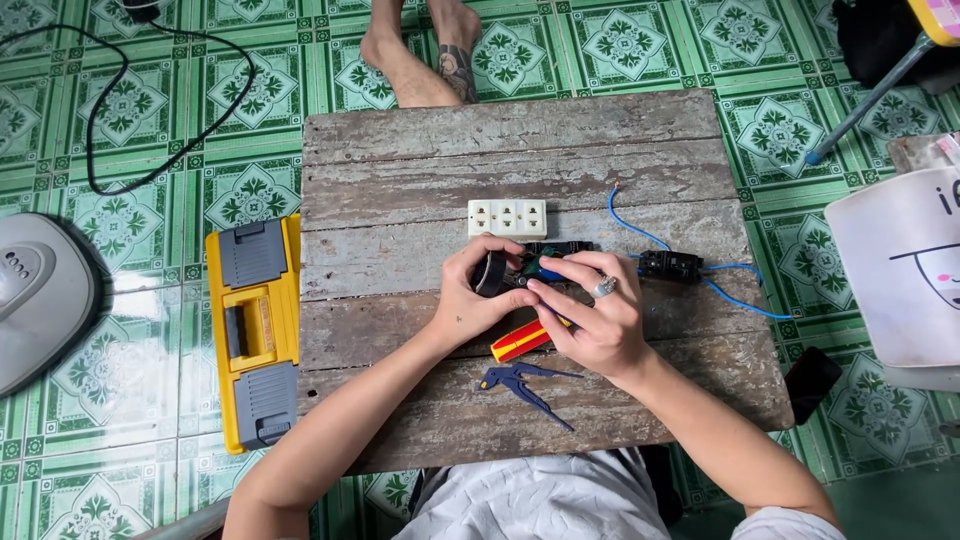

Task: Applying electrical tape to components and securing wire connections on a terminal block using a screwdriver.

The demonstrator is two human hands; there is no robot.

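Blue wire strippers (525,388) lie nearest on the weathered wooden counter (400,250). Left hand (478,295) fingers grip a black tape roll (489,274); right hand (592,315) fingers pinch the tape around a blue wire (640,232). Wrapping looks unfinished.

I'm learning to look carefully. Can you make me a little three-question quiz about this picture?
1. True or false: the socket strip lies beyond the hands.
2. Which hand holds the tape roll? A) left hand B) right hand
3. Fill in: the toolbox on the floor is ____ and grey.

Key:
1. True.
2. A. The right hand's fingers meet it over a small dark part; just what they pinch is hidden.
3. Yellow. It sits left of the board, and the blue tool lies near the person.
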